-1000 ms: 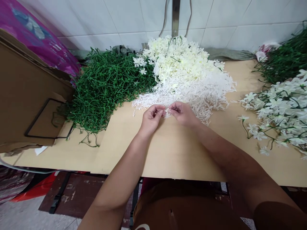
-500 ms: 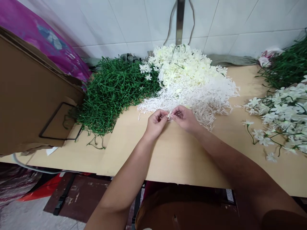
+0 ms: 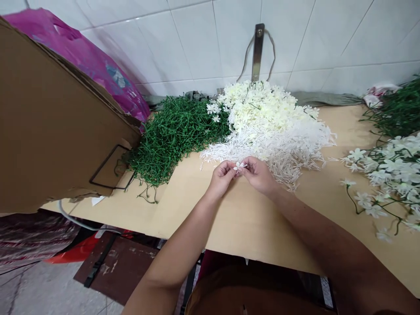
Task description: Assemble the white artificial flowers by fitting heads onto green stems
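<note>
Both my hands meet over the table, pinching one small white artificial flower between them. My left hand grips it from the left with thumb and forefinger. From the right, my right hand closes its fingertips on the same flower; the exact hold is partly hidden. Just beyond my hands lies a heap of thin white stamen pieces. Behind that rises a pile of cream-white flower heads. A mass of green plastic stems spreads to the left.
White flowers on green stems lie at the right, with more green stems behind. A cardboard box and a purple bag stand at the left. A metal bracket is fixed to the tiled wall. The table has a front edge near me.
The view has tilted and shifted, so everything sits lower and farther right. My hands stay together; the flower between my fingertips now shows its petals more clearly.
</note>
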Demonstrator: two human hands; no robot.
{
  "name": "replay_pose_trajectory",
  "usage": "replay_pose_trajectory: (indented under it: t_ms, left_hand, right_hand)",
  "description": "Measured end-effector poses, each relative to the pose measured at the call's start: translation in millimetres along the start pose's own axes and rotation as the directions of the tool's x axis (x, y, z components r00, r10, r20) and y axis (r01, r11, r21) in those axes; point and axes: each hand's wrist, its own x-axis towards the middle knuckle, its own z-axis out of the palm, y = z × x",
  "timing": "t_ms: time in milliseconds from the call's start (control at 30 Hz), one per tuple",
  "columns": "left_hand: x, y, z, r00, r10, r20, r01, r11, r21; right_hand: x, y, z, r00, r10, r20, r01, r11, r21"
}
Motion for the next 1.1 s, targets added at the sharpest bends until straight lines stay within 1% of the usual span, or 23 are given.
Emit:
replay_pose_trajectory:
  t_ms: [67,133,200,233,267,300,333,367,400,433,500,600,667,733,800,833,900,933,967,1000,1033,1067,1100]
  left_hand:
    - [1.4,-1.3,-3.2,0.999,-0.021,0.024,0.021,0.999,0.024]
    - [8.8,-1.1,-12.1,0.999,-0.033,0.030,0.029,0.993,0.117]
    - [23.3,2.5,-26.5,0.999,0.016,-0.030,-0.006,0.954,0.299]
    - [32.7,5.7,-35.0,0.992,0.096,-0.081,-0.052,0.900,0.434]
    - [43.2,9.6,-43.6,0.975,0.196,-0.106,-0.096,0.800,0.592]
    - [54.1,13.6,-51.6,0.949,0.303,-0.089,-0.138,0.650,0.747]
    - [65.2,17.5,-58.5,0.929,0.366,-0.042,-0.149,0.478,0.866]
    - [75.8,20.9,-63.7,0.919,0.395,0.007,-0.145,0.321,0.936]
    - [85.6,23.5,-67.0,0.922,0.384,0.056,-0.134,0.179,0.975]
    - [94.2,25.5,-68.6,0.929,0.360,0.090,-0.124,0.071,0.990]
    - [107.6,27.6,-67.4,0.937,0.327,0.121,-0.122,-0.017,0.992]
    - [117.8,29.0,-62.7,0.941,0.298,0.161,-0.129,-0.124,0.984]
    - [119.8,30.0,-61.7,0.941,0.261,0.214,-0.169,-0.184,0.968]
    - [120.2,31.3,-62.9,0.941,0.199,0.274,-0.226,-0.233,0.946]
    - [121.0,33.5,-65.0,0.940,0.154,0.305,-0.259,-0.258,0.931]
    - [121.9,35.5,-65.9,0.940,0.157,0.302,-0.257,-0.254,0.932]
    - [124.7,42.0,-67.3,0.938,0.221,0.266,-0.223,-0.203,0.953]
    - [126.3,46.7,-67.7,0.931,0.279,0.235,-0.199,-0.153,0.968]
    - [127.4,52.1,-68.0,0.917,0.348,0.196,-0.177,-0.086,0.980]
    - [127.6,58.0,-67.9,0.897,0.418,0.145,-0.161,0.003,0.987]
    - [126.4,63.7,-67.4,0.874,0.479,0.081,-0.155,0.117,0.981]
    - [123.4,68.7,-66.3,0.855,0.518,0.003,-0.160,0.259,0.953]
    - [118.2,72.3,-64.3,0.847,0.525,-0.085,-0.172,0.422,0.890]
  right_hand:
    - [0.8,-0.4,-1.8,1.000,-0.024,0.000,0.023,0.997,-0.070]
    - [2.1,-1.3,-3.9,0.999,-0.032,0.005,0.033,0.993,-0.110]
    - [3.2,-1.8,-5.1,1.000,-0.019,0.020,0.021,0.992,-0.122]
    - [3.6,-1.6,-4.9,0.999,-0.011,0.034,0.015,0.992,-0.127]
    - [3.6,-1.1,-4.2,0.999,-0.008,0.051,0.015,0.991,-0.133]
    - [3.3,-0.3,-3.0,0.998,-0.009,0.068,0.019,0.990,-0.142]
    - [2.8,0.9,-1.4,0.996,-0.013,0.084,0.026,0.988,-0.152]
    - [1.9,2.1,0.3,0.995,-0.019,0.096,0.035,0.986,-0.163]
    - [0.9,3.5,2.0,0.994,-0.028,0.105,0.046,0.984,-0.173]
    - [-0.2,4.9,3.6,0.993,-0.040,0.112,0.061,0.981,-0.183]
    - [-1.9,7.4,5.9,0.989,-0.072,0.129,0.097,0.974,-0.205]
    - [-2.8,9.9,7.3,0.984,-0.099,0.150,0.132,0.964,-0.232]
    - [-2.7,10.2,7.5,0.983,-0.096,0.159,0.134,0.960,-0.244]
    - [-2.7,9.4,7.6,0.981,-0.093,0.168,0.134,0.958,-0.253]
    - [-3.1,8.2,7.7,0.980,-0.094,0.176,0.137,0.957,-0.256]
    - [-3.3,7.9,7.8,0.980,-0.096,0.176,0.139,0.957,-0.254]
    - [-3.4,8.2,8.3,0.980,-0.095,0.175,0.136,0.961,-0.239]
    - [-3.1,8.9,8.5,0.981,-0.089,0.175,0.127,0.966,-0.225]
    - [-2.7,9.7,8.8,0.982,-0.077,0.174,0.113,0.973,-0.202]
    - [-2.1,10.6,9.0,0.983,-0.060,0.174,0.089,0.982,-0.168]
    - [-1.3,11.3,9.1,0.984,-0.036,0.174,0.058,0.991,-0.121]
    - [-0.5,11.7,9.0,0.985,-0.008,0.175,0.018,0.998,-0.061]
    - [0.3,11.7,8.7,0.984,0.025,0.176,-0.028,1.000,0.010]
